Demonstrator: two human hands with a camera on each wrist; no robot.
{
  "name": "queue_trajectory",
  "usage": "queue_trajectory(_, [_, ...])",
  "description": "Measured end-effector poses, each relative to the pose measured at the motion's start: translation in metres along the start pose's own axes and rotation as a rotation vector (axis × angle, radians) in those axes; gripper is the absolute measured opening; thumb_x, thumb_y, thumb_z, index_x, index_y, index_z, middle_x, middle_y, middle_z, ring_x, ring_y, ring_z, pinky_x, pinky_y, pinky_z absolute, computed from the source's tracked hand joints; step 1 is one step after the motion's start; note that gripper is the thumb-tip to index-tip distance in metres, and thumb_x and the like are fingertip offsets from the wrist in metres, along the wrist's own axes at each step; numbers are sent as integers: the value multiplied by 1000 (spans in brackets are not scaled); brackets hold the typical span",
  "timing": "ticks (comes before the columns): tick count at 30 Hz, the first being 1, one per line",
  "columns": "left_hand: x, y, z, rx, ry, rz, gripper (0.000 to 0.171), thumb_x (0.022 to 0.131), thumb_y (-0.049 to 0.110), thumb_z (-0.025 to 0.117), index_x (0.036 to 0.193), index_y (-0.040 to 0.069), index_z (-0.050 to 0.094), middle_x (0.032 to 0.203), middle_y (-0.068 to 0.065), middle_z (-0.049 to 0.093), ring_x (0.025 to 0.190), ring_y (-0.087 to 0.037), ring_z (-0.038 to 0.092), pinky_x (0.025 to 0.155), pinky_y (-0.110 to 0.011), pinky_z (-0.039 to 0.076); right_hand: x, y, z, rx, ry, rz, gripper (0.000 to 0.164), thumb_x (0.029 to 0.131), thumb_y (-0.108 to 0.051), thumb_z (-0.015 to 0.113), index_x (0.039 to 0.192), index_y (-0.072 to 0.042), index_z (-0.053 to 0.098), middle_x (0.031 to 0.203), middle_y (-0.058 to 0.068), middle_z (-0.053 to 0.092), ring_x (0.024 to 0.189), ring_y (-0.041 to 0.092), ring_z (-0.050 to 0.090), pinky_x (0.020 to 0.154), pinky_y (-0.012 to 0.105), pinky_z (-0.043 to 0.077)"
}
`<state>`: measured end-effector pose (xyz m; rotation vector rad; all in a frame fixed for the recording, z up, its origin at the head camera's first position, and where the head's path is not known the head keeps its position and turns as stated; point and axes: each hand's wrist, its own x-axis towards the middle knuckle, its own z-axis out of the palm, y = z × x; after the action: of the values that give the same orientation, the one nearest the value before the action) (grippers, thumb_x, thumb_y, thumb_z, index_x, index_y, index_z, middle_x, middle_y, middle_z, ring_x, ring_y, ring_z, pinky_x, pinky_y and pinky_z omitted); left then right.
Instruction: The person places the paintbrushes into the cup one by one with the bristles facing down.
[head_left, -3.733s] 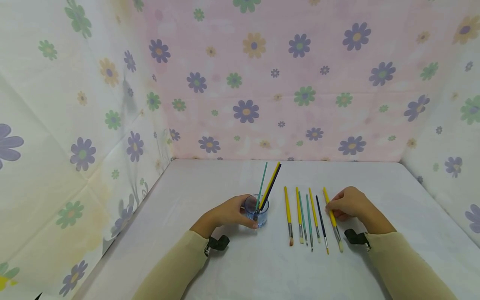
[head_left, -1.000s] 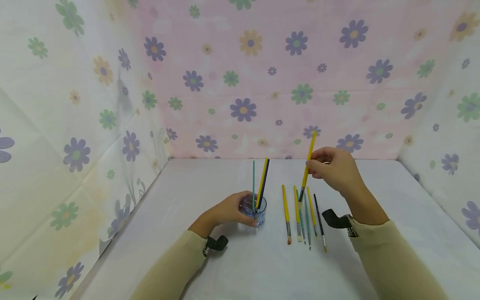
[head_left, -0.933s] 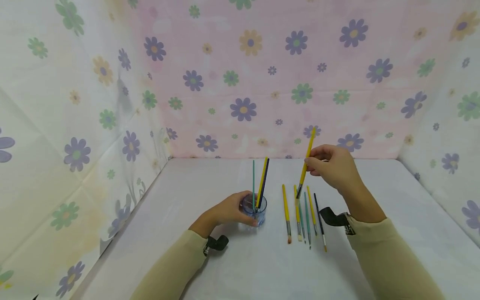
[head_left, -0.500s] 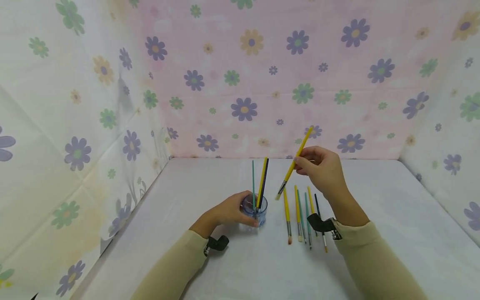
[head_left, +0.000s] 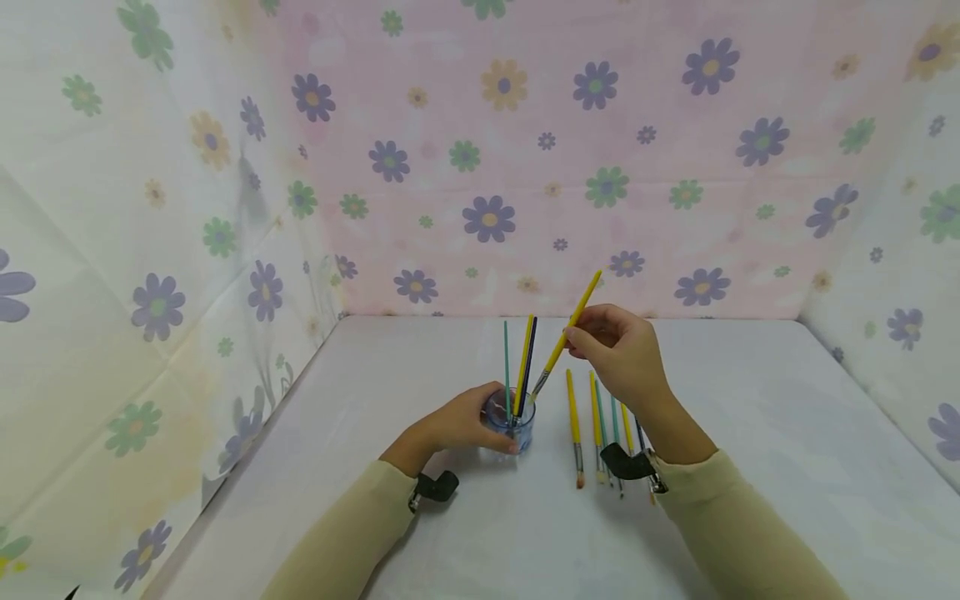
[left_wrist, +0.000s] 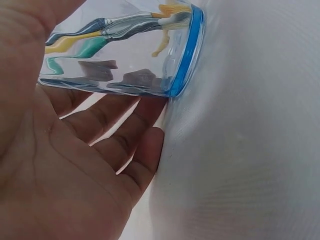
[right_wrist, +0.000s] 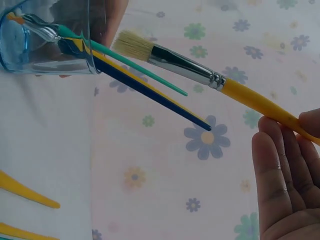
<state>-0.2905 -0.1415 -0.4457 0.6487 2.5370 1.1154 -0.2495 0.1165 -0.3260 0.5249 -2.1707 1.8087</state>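
Observation:
My left hand [head_left: 453,427] holds a clear glass [head_left: 526,435] with a blue base upright on the table, thumb on the near side and fingers around the far side. Three paintbrushes lean in it, bristles down: one green [head_left: 506,358], one yellow [head_left: 522,360], one dark blue [head_left: 529,362]. My right hand [head_left: 628,354] pinches a yellow paintbrush [head_left: 567,337] by its handle between thumb and fingers. This brush slants down to the left, its pale flat bristles [right_wrist: 132,45] close to the glass rim in the right wrist view.
A row of several paintbrushes, among them a yellow one [head_left: 574,417] at its left end, lies on the white table [head_left: 420,542] right of the glass. My right forearm overlaps part of the row. Flowered cloth [head_left: 450,108] stands behind and at both sides.
The right hand has picked the yellow paintbrush up from the right end of the row and carried it left to the glass. The left hand stays at the glass.

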Motion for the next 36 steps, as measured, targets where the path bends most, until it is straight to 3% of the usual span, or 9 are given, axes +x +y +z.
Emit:
queue_trajectory(12, [-1, -1, 0, -53, -19, 10, 66, 63, 44, 87, 117, 33, 51, 117, 12, 57, 112, -13, 51, 99, -45, 41, -7, 5, 16, -103, -37, -41, 20, 90, -12, 65, 108, -3, 62, 99, 12, 68, 82, 19, 68, 73, 28, 56])
queue_trajectory(15, [0, -2, 0, -52, -19, 9, 66, 63, 45, 87, 117, 33, 51, 117, 13, 57, 112, -12, 51, 100, -44, 41, -4, 16, 19, -139, -35, -27, 19, 90, -17, 66, 106, -8, 63, 97, 7, 68, 81, 16, 68, 71, 26, 56])
queue_trajectory(22, [0, 0, 0, -37, -15, 9, 67, 62, 46, 87, 117, 34, 50, 117, 12, 57, 111, -13, 51, 100, -44, 41, 1, 41, 22, -199, -42, 9, 23, 89, -34, 67, 105, -18, 64, 92, -5, 68, 80, 14, 67, 69, 33, 55])
queue_trajectory(36, [1, -1, 0, -44, -26, 21, 66, 64, 46, 86, 117, 32, 50, 117, 11, 58, 111, -13, 52, 99, -44, 42, -1, 54, 32, -242, -54, 26, 17, 89, -32, 66, 104, -23, 65, 91, -8, 67, 79, 13, 67, 68, 31, 55])
